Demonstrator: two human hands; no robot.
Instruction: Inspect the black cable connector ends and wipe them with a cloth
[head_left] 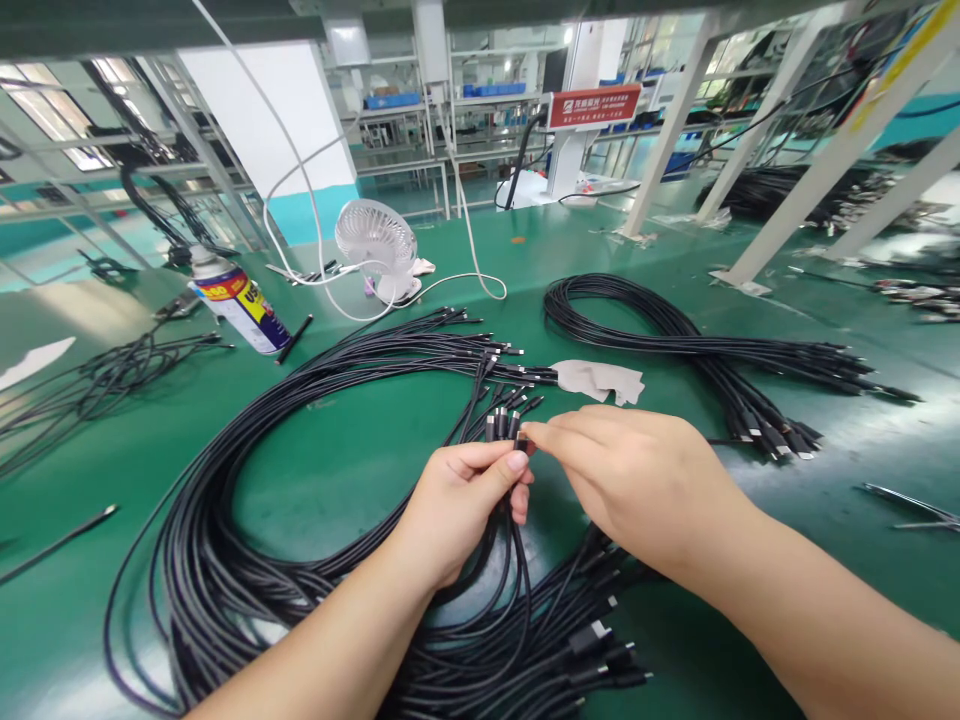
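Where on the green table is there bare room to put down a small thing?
Bare green tabletop shows inside the large cable loop, left of the left hand. More lies between the smaller coil and the tweezers, and between that coil and the fan, though a white cord loops there. Crowded: below the right hand, where connectors lie bunched.

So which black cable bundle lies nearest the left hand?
The large central coil just beneath the left hand; the looped bundle at back right and the tangle at far left lie farther off.
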